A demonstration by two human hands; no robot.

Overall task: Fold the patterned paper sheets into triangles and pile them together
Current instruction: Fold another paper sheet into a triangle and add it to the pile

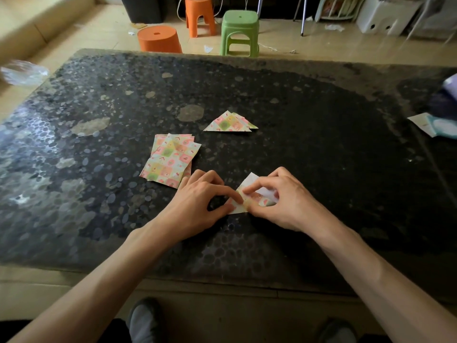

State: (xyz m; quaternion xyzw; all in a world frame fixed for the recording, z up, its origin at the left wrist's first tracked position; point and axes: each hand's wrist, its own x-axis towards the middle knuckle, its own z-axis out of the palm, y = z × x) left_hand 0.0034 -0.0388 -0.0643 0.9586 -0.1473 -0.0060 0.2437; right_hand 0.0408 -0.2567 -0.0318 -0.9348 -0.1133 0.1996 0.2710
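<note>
A patterned paper sheet (259, 198) lies partly folded on the dark table (321, 144) near the front, its white underside showing at the upper edge. My left hand (197, 201) pinches its left corner with thumb and forefinger. My right hand (279, 201) pinches and presses the sheet from the right, covering much of it. A loose stack of flat patterned sheets (170, 159) sits just left of my left hand. A small pile of folded triangles (231, 123) lies farther back, near the table's middle.
White and teal papers (435, 126) lie at the table's right edge beside a blurred purple object (447, 95). A clear plastic bag (23, 71) sits off the left corner. Two orange stools (160, 39) and a green stool (239, 32) stand on the floor beyond the table.
</note>
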